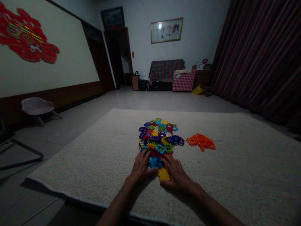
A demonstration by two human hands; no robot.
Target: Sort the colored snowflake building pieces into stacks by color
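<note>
A heap of colourful plastic interlocking tiles point(155, 138) lies on the pale rug, in purple, green, red, yellow and blue. My left hand point(141, 166) rests at the heap's near left side, fingers spread and thumb reaching toward some blue tiles point(154, 162). At the near right side is my right hand point(176, 171), its fingers stretched over the heap's edge. A yellow square tile point(164, 174) lies between its thumb and fingers; no firm grip shows. Both hands cup the near end of the heap, and their fingertips are partly hidden among the tiles.
A separate pile of orange tiles point(201, 142) lies right of the heap on the rug point(94, 150). A small pale chair point(37, 106) and a dark metal frame point(25, 153) stand at the left. Covered furniture point(166, 70) lines the far wall; a dark curtain point(258, 56) hangs at right.
</note>
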